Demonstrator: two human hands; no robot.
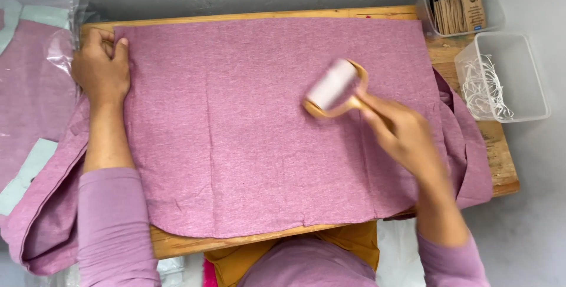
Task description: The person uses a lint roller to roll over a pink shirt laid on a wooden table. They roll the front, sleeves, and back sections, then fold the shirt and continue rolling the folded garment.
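A pink-purple cloth (236, 134) lies spread flat over a wooden table (498, 157). My left hand (101, 70) presses down on the cloth's far left corner, fingers curled over the edge. My right hand (404, 134) grips the wooden handle of a lint roller (333, 88), whose white drum rests on the cloth right of centre. The right hand and roller are blurred by motion.
A clear plastic tub (533, 95) holding white strings sits at the table's right end. Behind it stands a clear box (425, 5) of brown paper tags. To the left lies a stack of similar pink garments in clear bags (32, 92).
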